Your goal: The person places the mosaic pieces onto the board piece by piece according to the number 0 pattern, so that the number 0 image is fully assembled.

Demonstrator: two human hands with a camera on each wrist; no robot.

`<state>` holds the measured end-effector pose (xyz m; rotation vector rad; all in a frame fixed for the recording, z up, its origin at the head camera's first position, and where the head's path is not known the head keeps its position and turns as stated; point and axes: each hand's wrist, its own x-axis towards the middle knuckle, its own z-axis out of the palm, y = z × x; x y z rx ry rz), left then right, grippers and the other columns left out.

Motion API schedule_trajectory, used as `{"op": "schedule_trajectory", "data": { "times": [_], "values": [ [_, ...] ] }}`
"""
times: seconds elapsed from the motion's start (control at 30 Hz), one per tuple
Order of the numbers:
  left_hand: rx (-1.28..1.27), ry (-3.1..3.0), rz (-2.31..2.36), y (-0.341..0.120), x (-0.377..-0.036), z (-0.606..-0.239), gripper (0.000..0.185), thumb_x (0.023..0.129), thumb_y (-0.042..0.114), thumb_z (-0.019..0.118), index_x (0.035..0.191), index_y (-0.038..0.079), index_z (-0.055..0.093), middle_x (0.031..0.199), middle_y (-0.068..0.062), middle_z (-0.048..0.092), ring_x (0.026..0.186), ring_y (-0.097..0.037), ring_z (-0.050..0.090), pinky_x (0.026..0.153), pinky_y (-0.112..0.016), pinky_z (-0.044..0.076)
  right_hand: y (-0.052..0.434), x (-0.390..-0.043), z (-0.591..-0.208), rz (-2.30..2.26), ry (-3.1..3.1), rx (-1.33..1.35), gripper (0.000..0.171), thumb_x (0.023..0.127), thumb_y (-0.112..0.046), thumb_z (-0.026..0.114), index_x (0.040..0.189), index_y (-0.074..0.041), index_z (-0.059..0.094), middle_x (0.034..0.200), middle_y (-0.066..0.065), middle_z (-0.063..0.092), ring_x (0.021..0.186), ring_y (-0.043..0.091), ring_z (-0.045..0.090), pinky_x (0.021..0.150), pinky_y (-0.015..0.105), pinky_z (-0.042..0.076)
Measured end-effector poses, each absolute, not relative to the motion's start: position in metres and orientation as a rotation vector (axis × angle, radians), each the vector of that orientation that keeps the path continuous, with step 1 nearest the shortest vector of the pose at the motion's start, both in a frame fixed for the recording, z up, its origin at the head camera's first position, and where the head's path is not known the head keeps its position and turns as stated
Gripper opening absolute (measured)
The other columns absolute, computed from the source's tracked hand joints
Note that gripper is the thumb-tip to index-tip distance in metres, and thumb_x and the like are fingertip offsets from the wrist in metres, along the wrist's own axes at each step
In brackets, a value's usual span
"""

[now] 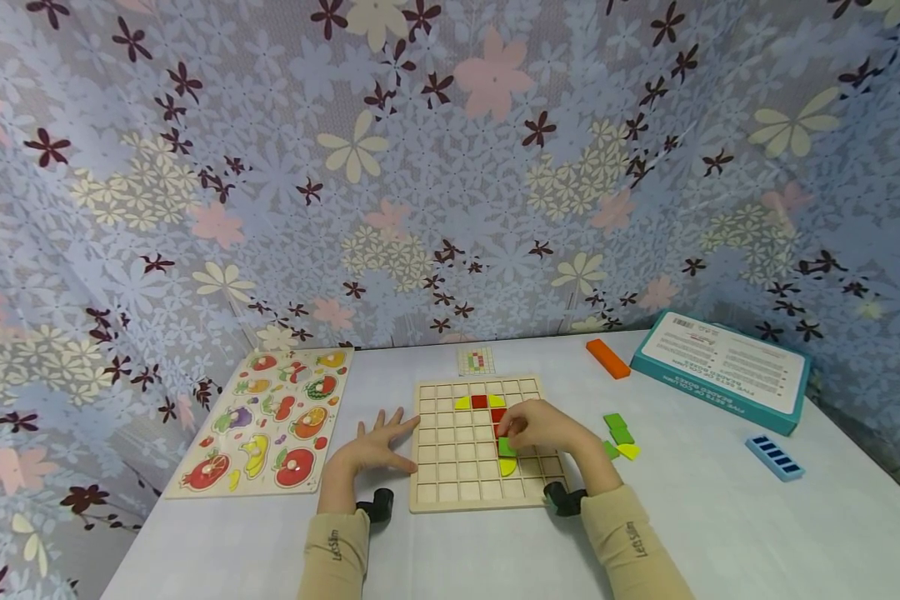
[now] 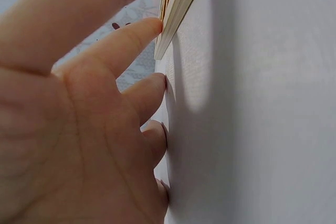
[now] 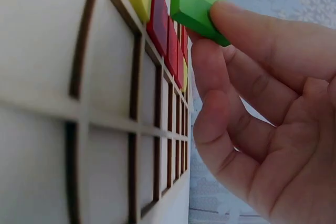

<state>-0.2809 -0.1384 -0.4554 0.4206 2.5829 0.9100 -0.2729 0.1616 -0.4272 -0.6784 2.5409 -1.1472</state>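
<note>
Two hands are at the grid board [image 1: 457, 454], which lies flat on the white table [image 1: 720, 533]. The right hand [image 1: 543, 429] pinches a green tile [image 3: 191, 4] between thumb and fingertips, holding it over the board's right-hand columns, just below the red tiles [image 1: 489, 408] already seated there. The left hand [image 1: 375, 450] lies spread flat on the table, fingers straight, its fingertips touching the board's left edge.

The tile looks like a small, stiff, painted block: light, smooth-faced and likely a bit slippery, so its side edges seem the best hold, leaving the underside free to drop into a cell. The raised ribs between cells could catch a corner if it comes down tilted.

A yellow half-round [image 1: 507, 467] sits on the board just below the right hand, and yellow pieces flank the top red tile. Right of the board lie loose green and yellow tiles [image 1: 619, 437]; further right, a blue block [image 1: 775, 457], an orange block [image 1: 608, 358] and a teal box [image 1: 720, 367]. A small pattern card [image 1: 476, 361] lies behind the board, and a fruit puzzle [image 1: 270, 417] lies left of it.
</note>
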Motion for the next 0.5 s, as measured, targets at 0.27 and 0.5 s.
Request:
{"op": "schedule_trajectory", "data": {
  "times": [0.27, 0.5],
  "values": [
    [0.415, 2.578, 0.909, -0.138, -0.28, -0.455, 0.087, 0.066, 0.025, 0.079, 0.142, 0.016, 0.037, 0.153, -0.014, 0.015, 0.14, -0.038, -0.005, 0.107, -0.06, -0.013, 0.153, -0.27, -0.427, -1.098, 2.549, -0.714, 0.011, 0.079, 0.001, 0.065, 0.087, -0.006, 0.068, 0.077, -0.001, 0.063, 0.07, 0.012, 0.056, 0.066, 0.027, 0.049],
    [0.427, 2.574, 0.908, -0.139, -0.28, -0.453, 0.088, 0.066, 0.025, 0.079, 0.143, 0.016, 0.036, 0.153, -0.015, 0.015, 0.14, -0.039, -0.005, 0.107, -0.06, -0.014, 0.145, -0.268, -0.427, -1.051, 2.559, -0.76, 0.011, 0.077, 0.001, 0.067, 0.084, -0.007, 0.069, 0.074, -0.003, 0.063, 0.069, 0.01, 0.055, 0.064, 0.025, 0.049]
  ]
}}
